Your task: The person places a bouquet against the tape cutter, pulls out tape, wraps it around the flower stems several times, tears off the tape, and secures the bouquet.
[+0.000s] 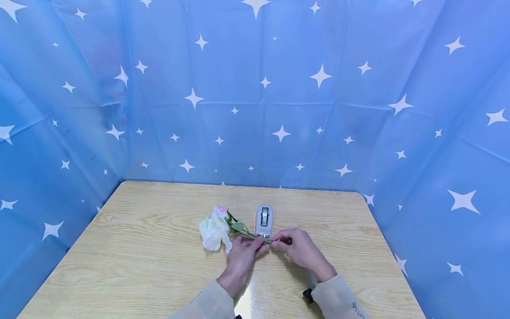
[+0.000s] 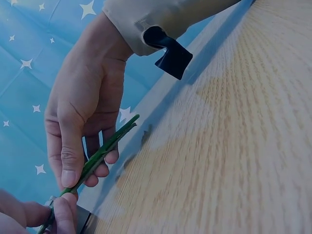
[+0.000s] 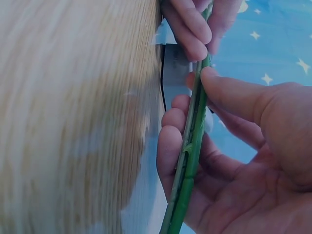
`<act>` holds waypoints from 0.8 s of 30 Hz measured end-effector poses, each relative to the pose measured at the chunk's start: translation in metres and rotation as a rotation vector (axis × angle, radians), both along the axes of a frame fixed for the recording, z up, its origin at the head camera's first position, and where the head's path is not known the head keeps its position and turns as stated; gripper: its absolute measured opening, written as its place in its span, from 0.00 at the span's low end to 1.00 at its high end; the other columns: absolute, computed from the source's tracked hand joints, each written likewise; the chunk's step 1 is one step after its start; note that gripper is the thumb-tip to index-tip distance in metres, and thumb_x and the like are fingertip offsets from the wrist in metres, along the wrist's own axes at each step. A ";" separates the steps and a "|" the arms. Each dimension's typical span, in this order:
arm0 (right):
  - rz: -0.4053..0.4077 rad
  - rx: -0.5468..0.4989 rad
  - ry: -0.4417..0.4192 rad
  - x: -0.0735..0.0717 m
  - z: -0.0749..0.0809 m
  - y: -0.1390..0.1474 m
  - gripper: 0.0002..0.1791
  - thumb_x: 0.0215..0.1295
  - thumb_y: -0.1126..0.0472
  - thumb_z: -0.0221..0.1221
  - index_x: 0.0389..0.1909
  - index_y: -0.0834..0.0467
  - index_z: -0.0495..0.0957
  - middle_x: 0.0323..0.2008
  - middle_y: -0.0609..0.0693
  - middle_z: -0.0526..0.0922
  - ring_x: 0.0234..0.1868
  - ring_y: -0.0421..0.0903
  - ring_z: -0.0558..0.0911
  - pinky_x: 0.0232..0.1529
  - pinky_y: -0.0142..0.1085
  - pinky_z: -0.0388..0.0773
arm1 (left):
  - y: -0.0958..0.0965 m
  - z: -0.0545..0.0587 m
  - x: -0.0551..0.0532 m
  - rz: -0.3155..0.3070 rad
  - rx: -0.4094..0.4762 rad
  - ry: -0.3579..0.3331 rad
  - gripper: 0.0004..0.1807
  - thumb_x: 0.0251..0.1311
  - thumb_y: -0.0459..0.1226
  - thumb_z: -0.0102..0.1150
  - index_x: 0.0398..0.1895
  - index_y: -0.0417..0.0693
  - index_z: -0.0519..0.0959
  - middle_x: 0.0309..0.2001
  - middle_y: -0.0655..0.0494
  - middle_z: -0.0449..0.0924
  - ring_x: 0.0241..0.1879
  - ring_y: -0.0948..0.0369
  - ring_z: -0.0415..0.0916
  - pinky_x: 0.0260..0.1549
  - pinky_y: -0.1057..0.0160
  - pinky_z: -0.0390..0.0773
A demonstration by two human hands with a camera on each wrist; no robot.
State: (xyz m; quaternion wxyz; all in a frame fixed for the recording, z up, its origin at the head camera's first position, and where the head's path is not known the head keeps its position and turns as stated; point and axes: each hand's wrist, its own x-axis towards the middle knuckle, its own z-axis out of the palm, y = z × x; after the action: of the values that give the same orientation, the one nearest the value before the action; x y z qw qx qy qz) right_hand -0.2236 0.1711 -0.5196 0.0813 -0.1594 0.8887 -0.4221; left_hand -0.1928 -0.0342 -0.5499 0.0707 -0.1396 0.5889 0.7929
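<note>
Pale white flowers (image 1: 215, 230) with a pink-tinged bloom (image 1: 221, 210) lie to the left, their green stems (image 1: 250, 234) running right across the front of a grey tape dispenser (image 1: 264, 217). My left hand (image 1: 241, 258) pinches the stems just before the dispenser. Close by on the right, my right hand (image 1: 301, 249) pinches them near their cut ends. In the right wrist view two stems (image 3: 191, 156) lie side by side between thumb and fingers and pass over the right palm. Whether tape is round the stems, I cannot tell.
A light wood-grain table (image 1: 159, 266) lies under everything. Blue cloth (image 1: 247, 124) with white stars hangs behind it and along both sides. A dark strap end (image 1: 308, 296) sticks out from the right sleeve (image 1: 338, 297).
</note>
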 end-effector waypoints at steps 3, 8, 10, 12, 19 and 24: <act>0.006 0.009 0.015 0.000 0.001 -0.001 0.04 0.80 0.60 0.74 0.49 0.50 0.97 0.48 0.48 0.96 0.39 0.39 0.82 0.38 0.29 0.77 | 0.000 0.000 0.001 -0.002 -0.017 0.003 0.28 0.82 0.35 0.71 0.70 0.27 0.68 0.57 0.33 0.92 0.44 0.59 0.97 0.56 0.62 0.95; 0.016 0.034 0.036 0.002 0.003 -0.004 0.02 0.81 0.59 0.73 0.48 0.52 0.93 0.41 0.46 0.92 0.37 0.38 0.81 0.36 0.29 0.78 | 0.000 0.001 0.002 -0.005 -0.024 0.007 0.27 0.82 0.36 0.72 0.69 0.27 0.69 0.57 0.33 0.92 0.44 0.58 0.97 0.55 0.62 0.96; 0.015 0.041 0.043 0.001 0.003 -0.005 0.02 0.83 0.58 0.72 0.48 0.52 0.90 0.39 0.45 0.91 0.37 0.37 0.83 0.37 0.29 0.80 | 0.000 0.002 0.002 -0.005 -0.019 0.010 0.27 0.82 0.35 0.71 0.69 0.27 0.69 0.57 0.33 0.92 0.44 0.59 0.97 0.54 0.62 0.96; 0.009 0.041 0.055 0.001 0.003 -0.005 0.04 0.84 0.58 0.71 0.50 0.51 0.86 0.39 0.45 0.92 0.38 0.37 0.85 0.39 0.30 0.82 | 0.001 0.000 0.002 -0.002 -0.015 0.015 0.26 0.82 0.34 0.71 0.68 0.26 0.69 0.56 0.33 0.92 0.42 0.59 0.97 0.54 0.61 0.96; 0.009 -0.017 0.116 -0.001 -0.001 -0.010 0.13 0.85 0.62 0.70 0.63 0.50 0.84 0.43 0.49 0.93 0.41 0.46 0.92 0.42 0.32 0.87 | 0.001 0.000 0.001 0.007 -0.013 0.025 0.25 0.83 0.33 0.70 0.67 0.26 0.69 0.54 0.33 0.92 0.41 0.59 0.97 0.53 0.60 0.96; 0.039 -0.024 0.148 0.001 -0.004 -0.015 0.17 0.84 0.64 0.70 0.67 0.51 0.86 0.44 0.51 0.92 0.40 0.48 0.92 0.42 0.30 0.87 | 0.001 0.000 0.001 0.009 -0.026 0.020 0.25 0.83 0.34 0.70 0.67 0.26 0.70 0.53 0.33 0.92 0.40 0.61 0.96 0.52 0.62 0.96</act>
State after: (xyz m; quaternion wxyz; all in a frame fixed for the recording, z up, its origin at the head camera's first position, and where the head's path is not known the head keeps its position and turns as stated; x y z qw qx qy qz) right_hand -0.2231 0.1564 -0.5236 0.0218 -0.2085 0.8839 -0.4181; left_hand -0.1919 -0.0333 -0.5503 0.0595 -0.1350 0.5992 0.7869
